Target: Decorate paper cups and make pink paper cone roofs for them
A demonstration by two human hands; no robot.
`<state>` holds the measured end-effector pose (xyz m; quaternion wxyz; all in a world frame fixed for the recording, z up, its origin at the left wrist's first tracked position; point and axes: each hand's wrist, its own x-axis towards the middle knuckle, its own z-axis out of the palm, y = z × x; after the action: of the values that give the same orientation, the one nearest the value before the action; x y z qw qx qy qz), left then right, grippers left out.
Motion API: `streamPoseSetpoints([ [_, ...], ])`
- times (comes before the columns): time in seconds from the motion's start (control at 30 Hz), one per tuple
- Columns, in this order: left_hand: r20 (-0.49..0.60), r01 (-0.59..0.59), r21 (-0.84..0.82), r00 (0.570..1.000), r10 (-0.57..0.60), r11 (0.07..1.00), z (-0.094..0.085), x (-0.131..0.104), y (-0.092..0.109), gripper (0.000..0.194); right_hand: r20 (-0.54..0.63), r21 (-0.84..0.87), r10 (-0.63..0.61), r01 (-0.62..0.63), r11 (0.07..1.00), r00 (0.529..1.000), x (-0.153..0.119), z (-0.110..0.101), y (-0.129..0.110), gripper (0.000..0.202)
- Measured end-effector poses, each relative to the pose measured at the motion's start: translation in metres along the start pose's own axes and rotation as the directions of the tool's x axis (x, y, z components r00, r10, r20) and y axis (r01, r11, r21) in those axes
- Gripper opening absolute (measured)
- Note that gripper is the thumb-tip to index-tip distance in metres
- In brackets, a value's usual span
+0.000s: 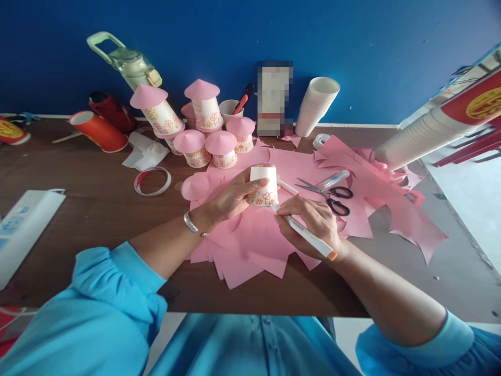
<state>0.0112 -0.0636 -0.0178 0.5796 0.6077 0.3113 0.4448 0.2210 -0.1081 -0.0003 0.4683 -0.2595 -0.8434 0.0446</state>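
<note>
My left hand (pixel 235 194) is wrapped round a small white paper cup (pixel 263 180), held upside down over the pink paper. Red and orange flowers are drawn along the cup's lower rim. In my right hand (pixel 311 222) is a white marker with an orange end (pixel 309 237), its tip at the cup's bottom edge on the right. Sheets and scraps of pink paper (pixel 258 256) lie under both hands. Just beyond my right hand are black-handled scissors (pixel 332 198), a second white marker (pixel 288 187) and a clear tube (pixel 333 180).
Several decorated cups with pink cone roofs (pixel 201 90) stand at the back, beside a white cup of pens (pixel 231 110). A tape roll (pixel 152 181) lies left. Stacked cups (pixel 316 107) and a long cup stack (pixel 415 137) are right; a green bottle (pixel 133 65) stands behind.
</note>
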Motion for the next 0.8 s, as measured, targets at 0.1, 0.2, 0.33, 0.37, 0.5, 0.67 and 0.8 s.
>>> streamPoseSetpoints([
  [0.1, 0.034, 0.131, -0.105, 0.991, -0.128, 0.986, 0.001, 0.0, 0.0, 0.034, -0.014, 0.005, -0.005, 0.005, 1.0, 1.0, 0.0, 0.0, -0.001, 0.023],
  [0.2, 0.026, 0.152, -0.109, 0.988, -0.15, 0.982, 0.003, 0.0, 0.001, 0.034, -0.002, 0.008, -0.011, 0.011, 1.0, 1.0, 0.0, 0.0, -0.002, 0.022],
  [0.33, 0.038, 0.168, -0.11, 0.986, -0.164, 0.98, 0.006, 0.001, 0.006, 0.03, 0.027, 0.019, -0.02, 0.019, 1.0, 0.999, 0.0, 0.001, -0.001, 0.021],
  [0.37, 0.046, 0.172, -0.118, 0.985, -0.167, 0.978, 0.008, 0.002, 0.008, 0.03, 0.031, 0.019, -0.02, 0.02, 1.0, 0.999, 0.0, 0.001, -0.001, 0.021],
  [0.5, 0.054, 0.188, -0.154, 0.982, -0.182, 0.97, 0.011, 0.003, 0.014, 0.029, 0.037, 0.015, -0.017, 0.016, 1.0, 0.999, 0.0, 0.001, 0.0, 0.022],
  [0.67, 0.056, 0.158, -0.105, 0.987, -0.152, 0.982, 0.01, 0.001, 0.014, 0.036, 0.036, 0.023, -0.023, 0.022, 0.999, 0.999, 0.0, 0.001, 0.0, 0.024],
  [0.8, 0.076, 0.131, -0.099, 0.989, -0.124, 0.986, 0.009, 0.0, 0.011, 0.044, 0.021, 0.024, -0.02, 0.02, 1.0, 1.0, 0.0, 0.003, 0.0, 0.024],
])
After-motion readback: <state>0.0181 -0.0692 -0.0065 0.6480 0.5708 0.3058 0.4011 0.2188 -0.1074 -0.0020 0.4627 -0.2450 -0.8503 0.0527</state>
